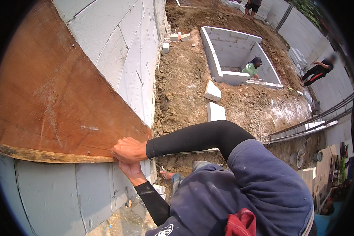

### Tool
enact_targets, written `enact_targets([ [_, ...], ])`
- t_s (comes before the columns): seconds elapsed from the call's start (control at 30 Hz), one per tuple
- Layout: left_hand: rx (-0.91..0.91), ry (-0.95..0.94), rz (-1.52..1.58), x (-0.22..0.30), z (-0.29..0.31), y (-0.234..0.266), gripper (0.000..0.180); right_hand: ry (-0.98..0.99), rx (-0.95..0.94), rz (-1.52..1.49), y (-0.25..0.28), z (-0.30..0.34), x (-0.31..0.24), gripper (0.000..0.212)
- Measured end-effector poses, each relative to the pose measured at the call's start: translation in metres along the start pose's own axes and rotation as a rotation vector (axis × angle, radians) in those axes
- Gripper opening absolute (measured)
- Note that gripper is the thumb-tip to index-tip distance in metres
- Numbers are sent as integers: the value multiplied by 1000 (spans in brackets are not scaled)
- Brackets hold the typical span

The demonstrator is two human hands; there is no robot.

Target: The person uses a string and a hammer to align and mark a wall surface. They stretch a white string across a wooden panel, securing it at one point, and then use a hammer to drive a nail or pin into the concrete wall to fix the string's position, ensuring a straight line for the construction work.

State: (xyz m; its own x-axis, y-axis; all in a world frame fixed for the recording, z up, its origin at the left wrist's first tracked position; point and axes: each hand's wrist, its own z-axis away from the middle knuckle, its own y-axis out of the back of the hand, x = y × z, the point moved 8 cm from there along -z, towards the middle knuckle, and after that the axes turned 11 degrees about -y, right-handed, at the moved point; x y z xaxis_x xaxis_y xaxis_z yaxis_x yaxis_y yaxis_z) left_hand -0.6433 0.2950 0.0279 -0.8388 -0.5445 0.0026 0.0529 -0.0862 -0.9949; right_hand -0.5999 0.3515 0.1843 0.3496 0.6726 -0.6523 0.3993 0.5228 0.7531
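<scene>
A large brown plywood panel (67, 102) lies against the pale block wall, with a rough wooden batten (55, 155) along its lower edge. At the batten's right end, by the panel's corner, my right hand (128, 150) is closed, its fingers curled. Just under it my left hand (131, 170) is pressed close, also closed, its fingertips hidden by the right hand and the batten. What the two hands pinch there is too hidden to tell. A thin string (185, 152) runs off rightward from beside my right wrist. Both forearms wear black sleeves.
The block wall (106, 35) rises beside the panel. On the soil below stand a block-walled pit (210, 51) with a person (251, 69) inside, and loose white blocks (216, 112). Steel bars (322, 116) lie at right. Other people stand farther off.
</scene>
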Motion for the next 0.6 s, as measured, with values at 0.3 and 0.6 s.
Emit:
enact_targets([
  [0.3,-82,-81,-35,3,-6,-12,18,360,-37,335,20,20,-3,17],
  [0.6,115,-188,-172,2,-3,-15,21,130,-207,-319,16,-29,45,20],
])
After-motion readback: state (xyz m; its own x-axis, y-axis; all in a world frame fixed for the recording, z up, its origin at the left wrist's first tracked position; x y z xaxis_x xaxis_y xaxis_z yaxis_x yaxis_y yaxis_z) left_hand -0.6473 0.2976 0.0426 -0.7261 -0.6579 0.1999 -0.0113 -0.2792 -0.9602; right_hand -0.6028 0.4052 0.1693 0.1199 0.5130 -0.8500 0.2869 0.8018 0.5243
